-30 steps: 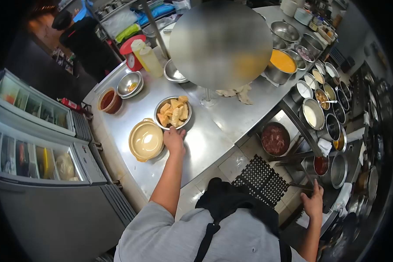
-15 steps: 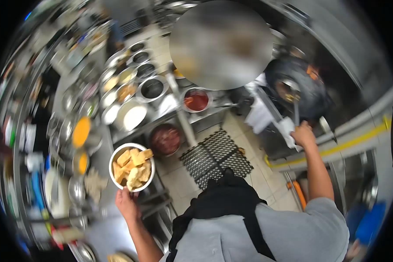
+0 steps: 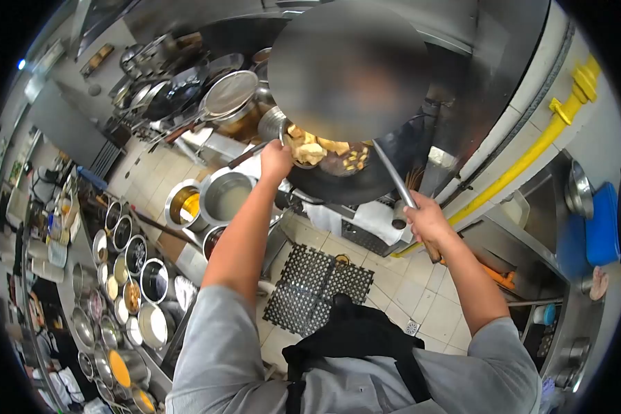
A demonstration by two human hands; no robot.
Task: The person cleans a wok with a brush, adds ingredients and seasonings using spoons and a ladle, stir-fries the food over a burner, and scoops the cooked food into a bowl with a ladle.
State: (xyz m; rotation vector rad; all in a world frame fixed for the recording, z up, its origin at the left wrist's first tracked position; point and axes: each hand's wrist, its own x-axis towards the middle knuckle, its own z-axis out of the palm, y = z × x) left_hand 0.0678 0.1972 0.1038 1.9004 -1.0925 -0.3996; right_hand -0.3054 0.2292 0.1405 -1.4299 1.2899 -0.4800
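Observation:
My left hand (image 3: 276,163) is closed at the near left side of the wok (image 3: 338,191), gripping a bowl that is mostly hidden by the hand and the blurred oval. Pale yellow chunks (image 3: 309,152) lie just beyond its fingers, at the wok's inner side. Smaller yellow pieces (image 3: 355,160) sit in the wok. On the other side, my right hand (image 3: 428,219) is wrapped around the long handle of a ladle (image 3: 392,171), metal along the shaft and wooden at the end. The shaft slants into the wok, and its head is out of sight.
Left of the wok stand a mesh strainer (image 3: 232,94), a pot of cloudy liquid (image 3: 226,196) and a pot with orange contents (image 3: 185,205). Several ingredient containers (image 3: 153,280) line the left counter. A black mat (image 3: 317,288) covers floor tiles; a yellow pipe (image 3: 510,183) runs right.
My view has turned toward the stove. My left hand has carried the bowl of yellow chunks from the left counter to the wok. My right hand still holds the ladle.

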